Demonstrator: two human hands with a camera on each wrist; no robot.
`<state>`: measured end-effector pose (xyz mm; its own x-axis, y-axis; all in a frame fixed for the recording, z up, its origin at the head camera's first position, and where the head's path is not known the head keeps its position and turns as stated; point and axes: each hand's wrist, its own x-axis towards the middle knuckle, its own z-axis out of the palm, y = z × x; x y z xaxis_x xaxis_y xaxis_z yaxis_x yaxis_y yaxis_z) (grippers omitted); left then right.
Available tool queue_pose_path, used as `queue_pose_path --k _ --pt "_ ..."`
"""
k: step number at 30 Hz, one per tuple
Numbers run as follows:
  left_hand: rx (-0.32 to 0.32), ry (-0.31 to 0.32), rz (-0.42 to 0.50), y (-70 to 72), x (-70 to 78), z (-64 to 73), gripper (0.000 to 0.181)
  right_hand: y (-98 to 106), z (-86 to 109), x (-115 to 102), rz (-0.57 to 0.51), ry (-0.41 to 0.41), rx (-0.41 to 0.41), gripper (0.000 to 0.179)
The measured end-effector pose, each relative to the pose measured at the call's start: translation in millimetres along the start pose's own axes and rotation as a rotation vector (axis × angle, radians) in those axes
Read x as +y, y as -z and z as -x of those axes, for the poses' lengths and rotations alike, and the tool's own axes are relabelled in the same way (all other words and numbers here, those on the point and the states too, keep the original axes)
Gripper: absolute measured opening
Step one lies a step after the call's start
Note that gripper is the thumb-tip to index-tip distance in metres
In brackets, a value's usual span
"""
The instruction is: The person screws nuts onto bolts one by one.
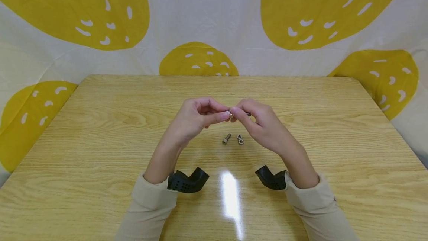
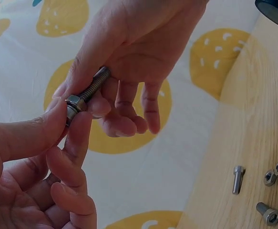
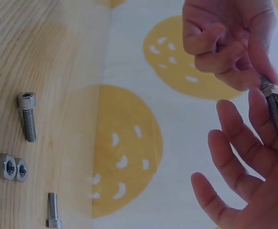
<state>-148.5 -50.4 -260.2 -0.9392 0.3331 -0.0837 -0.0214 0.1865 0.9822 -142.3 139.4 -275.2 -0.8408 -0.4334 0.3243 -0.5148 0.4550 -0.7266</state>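
Observation:
Between both hands is a long metal bolt (image 2: 95, 85) with a hex nut (image 2: 76, 101) on its thread. My left hand (image 1: 192, 120) pinches the bolt's head end between thumb and forefinger, partly covering it. From the other side, my right hand (image 1: 265, 127) holds the nut and threaded shank with thumb and forefinger, its other fingers spread loosely in the right wrist view. On the table below lie a socket-head bolt (image 1: 226, 139) and two hex nuts (image 1: 240, 142) side by side. Both wrist views also show a smaller bolt (image 3: 53, 210) on the table.
The wood-grain table (image 1: 100, 140) reaches back to a white cloth (image 1: 207, 10) with yellow patterns. Black wrist mounts (image 1: 188, 180) sit at both cuffs, above the tabletop. A bright reflection shines on the table's front middle.

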Motion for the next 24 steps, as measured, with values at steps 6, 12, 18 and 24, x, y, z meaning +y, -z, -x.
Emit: queue_pose_path --k 6,12,18,24 --pt "0.002 0.000 -0.003 -0.1 -0.6 -1.1 0.013 3.3 2.0 -2.3 -0.012 -0.030 0.005 0.018" --pt "0.018 0.005 0.006 0.4 -1.6 -1.5 0.014 3.2 1.8 -3.8 -0.032 0.045 0.029 0.021" --pt "0.019 -0.010 0.011 0.9 -1.4 -0.9 0.014 0.9 1.3 -1.9 -0.001 0.110 0.030 0.017" --pt "0.018 0.006 -0.001 0.5 -0.6 -0.3 0.013 -0.9 1.2 -0.6 0.044 0.149 0.033 0.012"
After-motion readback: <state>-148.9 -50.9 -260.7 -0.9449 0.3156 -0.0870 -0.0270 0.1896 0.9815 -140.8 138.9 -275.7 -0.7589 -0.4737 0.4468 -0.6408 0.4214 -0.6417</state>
